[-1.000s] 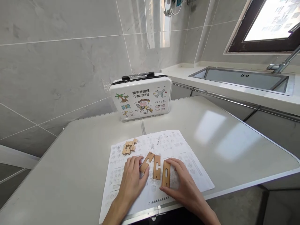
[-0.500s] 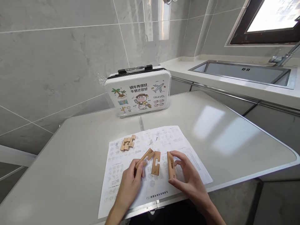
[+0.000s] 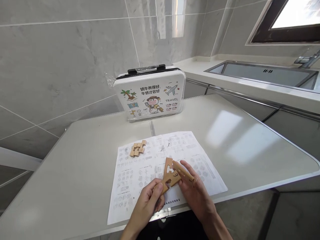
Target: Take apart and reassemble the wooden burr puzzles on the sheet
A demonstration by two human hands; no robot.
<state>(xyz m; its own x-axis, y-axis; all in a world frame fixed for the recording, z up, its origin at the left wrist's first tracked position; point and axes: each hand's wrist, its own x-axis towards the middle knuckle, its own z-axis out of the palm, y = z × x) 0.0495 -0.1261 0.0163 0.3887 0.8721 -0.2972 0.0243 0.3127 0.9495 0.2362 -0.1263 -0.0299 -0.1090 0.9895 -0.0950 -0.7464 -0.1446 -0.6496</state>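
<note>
My left hand (image 3: 150, 201) pinches one end of a notched wooden puzzle piece (image 3: 175, 179) that carries a dark mark. The piece points to the right, its far end close to my right hand (image 3: 198, 196). Between the thumb and fingers of that hand is a second wooden puzzle piece (image 3: 184, 172), tilted and seen mostly along its narrow side. Just behind the two, a third notched wooden piece (image 3: 169, 162) is partly covered by the left-hand piece. Whether the pieces touch, I cannot tell. Beneath lies a printed sheet (image 3: 116, 213) with small diagrams.
A cluster of small wooden pieces (image 3: 138, 148) lies on the sheet's far left. At the back of the pale table (image 3: 82, 173) stands a white cartoon suitcase (image 3: 160, 90) in clear plastic, against a grey tiled wall. A sink (image 3: 250, 71) is at the right.
My left hand has moved right and turned its piece toward the right hand. The right-hand piece has gone from nearly upright to slanted. The two held pieces are now close together.
</note>
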